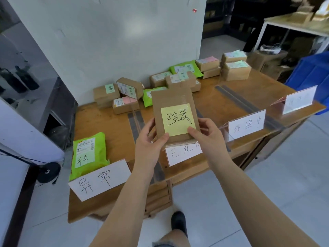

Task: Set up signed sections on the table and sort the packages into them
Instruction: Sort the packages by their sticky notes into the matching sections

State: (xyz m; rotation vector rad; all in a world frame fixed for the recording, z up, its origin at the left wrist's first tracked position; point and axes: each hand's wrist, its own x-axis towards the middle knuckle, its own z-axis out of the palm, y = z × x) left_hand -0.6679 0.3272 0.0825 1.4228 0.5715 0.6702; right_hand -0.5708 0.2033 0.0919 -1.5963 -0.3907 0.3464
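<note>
I hold a flat brown cardboard package [170, 100] with a yellow handwritten note on it, above the second sign [183, 154] from the left. My left hand [151, 139] grips its lower left edge and my right hand [208, 134] its lower right edge. The package partly hides that sign. Three other white signs stand along the wooden table's [114, 129] front: the far-left sign [99, 180], the third sign [246, 126] and the far-right sign [299, 99]. A green mailer [89, 154] lies behind the far-left sign. Several boxes and mailers [124, 97] pile at the back.
Grey tape strips [135, 122] divide the tabletop into sections. More stacked boxes [235, 66] sit at the back right. A white panel [106, 41] stands behind the table. A blue bin [313, 70] is beyond the right end. My shoe [179, 222] is on the tiled floor.
</note>
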